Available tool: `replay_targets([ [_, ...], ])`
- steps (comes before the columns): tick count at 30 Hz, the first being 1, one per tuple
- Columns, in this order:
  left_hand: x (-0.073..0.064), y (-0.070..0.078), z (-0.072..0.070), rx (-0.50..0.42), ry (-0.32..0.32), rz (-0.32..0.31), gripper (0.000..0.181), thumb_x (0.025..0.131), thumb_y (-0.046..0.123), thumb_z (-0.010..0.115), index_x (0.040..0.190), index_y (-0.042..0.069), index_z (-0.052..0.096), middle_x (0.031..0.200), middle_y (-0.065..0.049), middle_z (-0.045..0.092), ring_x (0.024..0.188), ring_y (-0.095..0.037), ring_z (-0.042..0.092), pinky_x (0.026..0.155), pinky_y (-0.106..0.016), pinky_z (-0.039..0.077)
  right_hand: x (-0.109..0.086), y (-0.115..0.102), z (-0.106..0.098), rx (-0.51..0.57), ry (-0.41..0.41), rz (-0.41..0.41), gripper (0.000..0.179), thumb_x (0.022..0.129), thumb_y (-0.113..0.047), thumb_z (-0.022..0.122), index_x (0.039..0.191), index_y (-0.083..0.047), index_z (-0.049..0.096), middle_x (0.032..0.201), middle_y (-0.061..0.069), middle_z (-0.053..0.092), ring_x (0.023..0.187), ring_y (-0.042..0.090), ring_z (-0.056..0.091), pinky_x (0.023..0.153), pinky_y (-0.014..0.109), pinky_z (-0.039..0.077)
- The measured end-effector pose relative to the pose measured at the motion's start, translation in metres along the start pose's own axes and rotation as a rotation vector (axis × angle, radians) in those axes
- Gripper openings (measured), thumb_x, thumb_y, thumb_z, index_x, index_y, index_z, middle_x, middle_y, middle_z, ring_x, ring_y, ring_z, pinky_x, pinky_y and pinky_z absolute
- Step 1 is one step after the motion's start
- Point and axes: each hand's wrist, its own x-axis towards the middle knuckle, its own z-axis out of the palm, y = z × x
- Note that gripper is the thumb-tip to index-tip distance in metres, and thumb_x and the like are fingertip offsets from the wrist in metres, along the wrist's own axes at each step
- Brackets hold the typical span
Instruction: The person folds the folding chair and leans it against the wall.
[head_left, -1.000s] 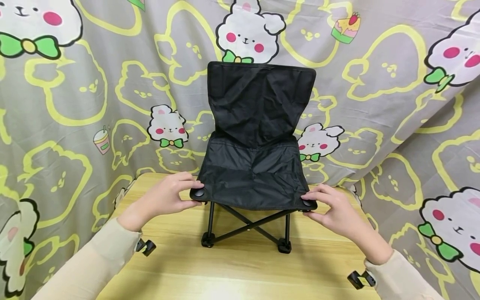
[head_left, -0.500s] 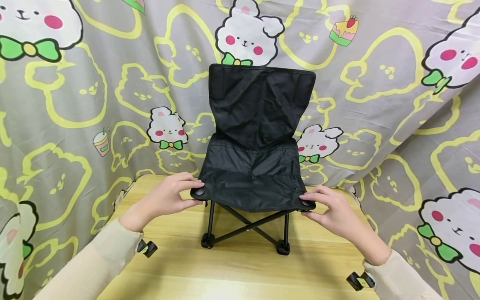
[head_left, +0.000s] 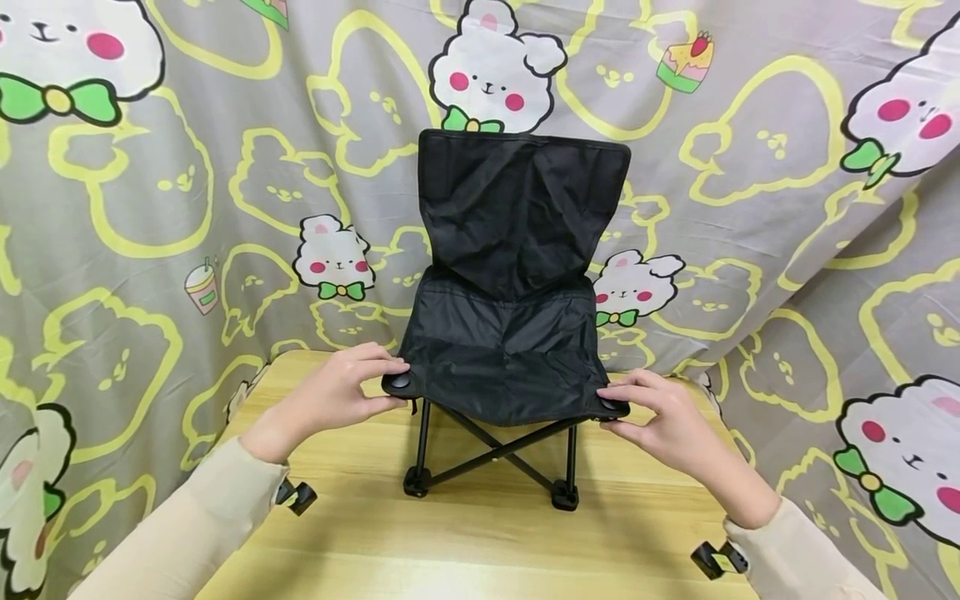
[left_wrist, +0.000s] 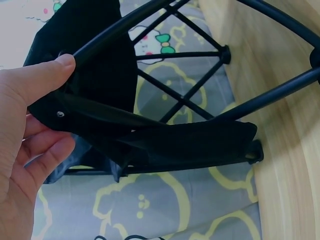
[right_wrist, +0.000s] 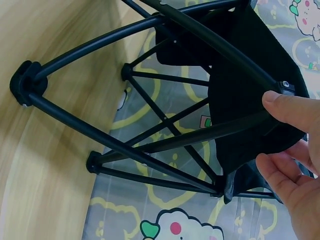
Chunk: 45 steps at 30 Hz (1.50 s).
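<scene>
A small black folding chair point(head_left: 510, 375) stands unfolded on the wooden table, its fabric backrest point(head_left: 521, 212) upright and its crossed legs spread. My left hand point(head_left: 341, 387) pinches the front left corner of the seat, fingers on top and thumb beneath. At the front right corner, my right hand point(head_left: 660, 417) grips in the same way. The left wrist view shows the left thumb point(left_wrist: 65, 62) against a frame tube under the seat. In the right wrist view the right thumb point(right_wrist: 272, 97) lies by the tube's end, near a screw.
The light wooden table point(head_left: 450, 550) lies under the chair. A grey curtain point(head_left: 262, 167) with cartoon bears and yellow outlines hangs close behind and on both sides. Black camera mounts point(head_left: 296, 496) sit at both wrists.
The chair and both hands keep nearly the same place. The right front corner has shifted very slightly left along with the right hand; both grips stay as they were.
</scene>
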Motion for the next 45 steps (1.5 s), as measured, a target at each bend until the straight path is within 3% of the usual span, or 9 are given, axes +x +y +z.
replay_targets([
  [14,0.003,0.003,0.002,-0.018,0.027,-0.007,0.051,0.066,0.011,0.105,0.110,-0.001,0.083,0.098,-0.007,0.076,0.087,-0.019,0.071,0.075,-0.031,0.061,0.004,-0.001,-0.001,0.039,0.012,-0.012,0.058,0.053,0.013,0.098,0.107,-0.005,0.085,0.095,0.003,0.073,0.071,0.012,0.061,0.062,0.017,0.044],
  [27,0.009,0.006,0.004,-0.039,0.047,-0.014,0.050,0.067,0.010,0.104,0.110,-0.002,0.083,0.097,-0.008,0.076,0.087,-0.019,0.071,0.076,-0.030,0.061,0.008,-0.002,-0.005,0.047,0.011,-0.029,0.060,0.053,0.016,0.097,0.109,-0.002,0.085,0.097,0.007,0.074,0.075,0.018,0.066,0.063,0.017,0.044],
  [35,0.013,0.007,0.003,-0.050,0.048,-0.026,0.049,0.068,0.010,0.104,0.110,-0.001,0.082,0.096,-0.007,0.075,0.085,-0.018,0.070,0.076,-0.030,0.061,0.010,-0.001,-0.006,0.075,0.012,-0.038,0.047,0.066,0.006,0.099,0.111,-0.001,0.085,0.097,0.007,0.074,0.074,0.017,0.064,0.061,0.016,0.043],
  [38,0.015,0.007,0.003,-0.060,0.049,-0.028,0.048,0.068,0.010,0.104,0.109,-0.001,0.083,0.095,-0.006,0.075,0.084,-0.017,0.070,0.076,-0.028,0.061,0.011,0.000,-0.005,0.090,0.020,-0.045,0.035,0.082,-0.016,0.095,0.111,0.000,0.084,0.098,0.008,0.074,0.074,0.017,0.065,0.061,0.016,0.044],
  [41,0.017,0.008,0.003,-0.073,0.054,-0.027,0.047,0.068,0.009,0.104,0.109,-0.001,0.083,0.094,-0.006,0.074,0.083,-0.017,0.069,0.074,-0.028,0.060,0.012,0.001,-0.004,0.099,0.033,-0.059,0.043,0.096,-0.039,0.077,0.111,0.001,0.084,0.097,0.009,0.074,0.073,0.018,0.064,0.060,0.016,0.044],
  [45,0.019,0.009,0.003,-0.087,0.064,-0.023,0.047,0.068,0.008,0.103,0.109,-0.002,0.083,0.093,-0.006,0.074,0.082,-0.017,0.070,0.071,-0.033,0.061,0.015,0.001,-0.003,0.099,0.053,-0.076,0.050,0.101,-0.047,0.069,0.110,0.000,0.084,0.096,0.009,0.074,0.075,0.019,0.066,0.060,0.016,0.043],
])
